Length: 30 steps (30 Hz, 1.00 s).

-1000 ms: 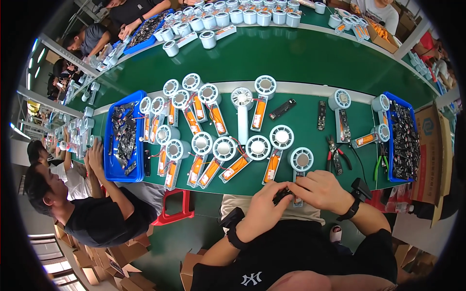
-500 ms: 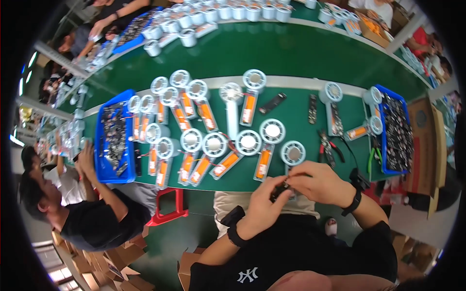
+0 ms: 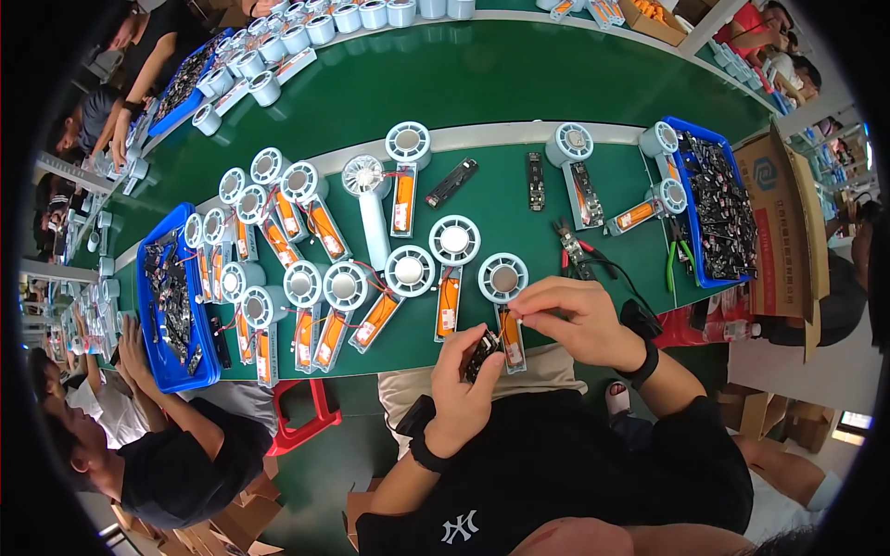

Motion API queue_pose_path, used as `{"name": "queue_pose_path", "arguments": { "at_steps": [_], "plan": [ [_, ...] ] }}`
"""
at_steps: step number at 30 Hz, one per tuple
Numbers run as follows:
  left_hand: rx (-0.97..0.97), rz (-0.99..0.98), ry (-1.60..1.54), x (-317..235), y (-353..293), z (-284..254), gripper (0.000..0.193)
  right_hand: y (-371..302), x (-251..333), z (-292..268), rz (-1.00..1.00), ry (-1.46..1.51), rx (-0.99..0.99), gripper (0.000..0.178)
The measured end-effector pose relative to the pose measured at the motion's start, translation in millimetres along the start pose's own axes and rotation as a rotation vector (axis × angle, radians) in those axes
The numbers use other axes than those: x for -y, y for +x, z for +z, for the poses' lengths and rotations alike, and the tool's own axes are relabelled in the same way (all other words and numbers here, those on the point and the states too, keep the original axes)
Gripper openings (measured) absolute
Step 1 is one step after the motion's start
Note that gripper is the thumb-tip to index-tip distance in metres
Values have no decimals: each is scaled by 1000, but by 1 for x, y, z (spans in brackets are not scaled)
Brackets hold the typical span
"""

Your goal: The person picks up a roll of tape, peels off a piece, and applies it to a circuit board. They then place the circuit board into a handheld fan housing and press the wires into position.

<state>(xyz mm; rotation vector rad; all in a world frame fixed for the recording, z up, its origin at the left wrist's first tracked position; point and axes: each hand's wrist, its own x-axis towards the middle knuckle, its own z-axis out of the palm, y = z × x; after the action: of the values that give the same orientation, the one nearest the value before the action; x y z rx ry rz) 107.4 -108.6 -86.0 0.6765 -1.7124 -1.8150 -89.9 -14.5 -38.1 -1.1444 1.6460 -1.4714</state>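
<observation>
My left hand [image 3: 463,394] is closed around a small black circuit board [image 3: 481,356] near the table's front edge. Just right of it, the fingertips of my right hand [image 3: 577,326] pinch what looks like a thin wire, mostly hidden by the fingers. Between and beyond both hands lies a pale blue handheld fan [image 3: 503,277]; its open handle holds an orange battery [image 3: 513,350]. Left of this one, another open fan [image 3: 454,239] lies with its battery showing. Wire cutters with red handles [image 3: 577,255] rest beyond my right hand.
Several more open fans [image 3: 345,284] cover the table's left half. Blue trays of circuit boards stand left [image 3: 154,378] and right [image 3: 691,139]. Two loose boards [image 3: 535,182] and green-handled cutters [image 3: 680,252] lie on the green table [image 3: 501,208]. A co-worker [image 3: 185,454] sits at left.
The view has shifted, so the table's things sit further left. My hands have drawn apart; the board in my left hand and the battery of the fan beyond it now show more plainly.
</observation>
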Motion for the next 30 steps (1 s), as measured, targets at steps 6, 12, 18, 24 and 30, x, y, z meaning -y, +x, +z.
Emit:
{"name": "queue_pose_path", "arguments": {
  "at_steps": [6, 12, 18, 24, 30],
  "plan": [
    [-23, 16, -47, 2, 5, 4, 39, 2, 2, 3, -198, -231, 41, 17],
    [-35, 90, -58, 6, 14, 10, 39, 7, 3, 9, -174, -221, 40, 17],
    [-4, 98, -35, 7, 9, 11, 39, 1, 6, 9, 35, -43, 79, 19],
    [19, 67, -70, 7, 10, 9, 38, 4, 0, 5, 132, 106, 88, 18],
    [1, 123, -57, 5, 16, 9, 37, 8, 1, 7, -117, -162, 106, 16]
  ]
}}
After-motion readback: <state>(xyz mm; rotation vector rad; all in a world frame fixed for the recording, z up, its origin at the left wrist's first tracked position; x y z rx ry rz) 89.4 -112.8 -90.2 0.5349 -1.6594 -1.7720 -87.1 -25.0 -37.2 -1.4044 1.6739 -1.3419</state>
